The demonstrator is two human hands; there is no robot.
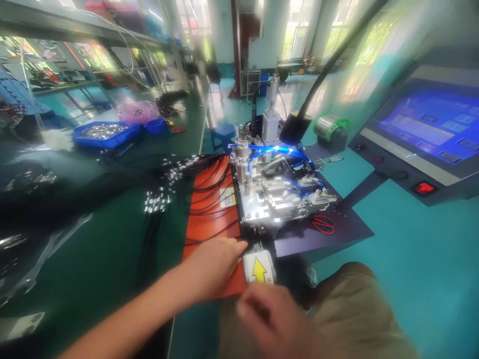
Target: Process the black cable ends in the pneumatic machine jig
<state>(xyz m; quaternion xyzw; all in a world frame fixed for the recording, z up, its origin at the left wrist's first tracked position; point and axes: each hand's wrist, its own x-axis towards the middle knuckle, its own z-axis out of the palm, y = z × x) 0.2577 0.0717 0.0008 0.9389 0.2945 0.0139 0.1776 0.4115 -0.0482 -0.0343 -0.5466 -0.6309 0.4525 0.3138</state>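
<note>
My left hand (pixel 219 262) reaches over the orange-red board (pixel 209 224), its fingers drawn together at the front left edge of a metal bench machine (pixel 277 199). Whatever those fingertips pinch is hidden. Thin black cables (pixel 207 187) with shiny metal ends lie across the board and reach the machine's left side. Just right of my left fingers is a white box (pixel 258 264) with a yellow arrow. My right hand (pixel 277 319), blurred, is low in front of this box with the fingers curled; I cannot make out anything in it.
A control screen (pixel 430 119) stands on the right. Red-handled scissors (pixel 324 224) lie beside the machine, with a wire spool (pixel 331 127) behind. A blue tray (pixel 107 133) of small metal parts is at the far left, near a person's gloved hand (pixel 58 139). A wrench (pixel 48 254) lies left.
</note>
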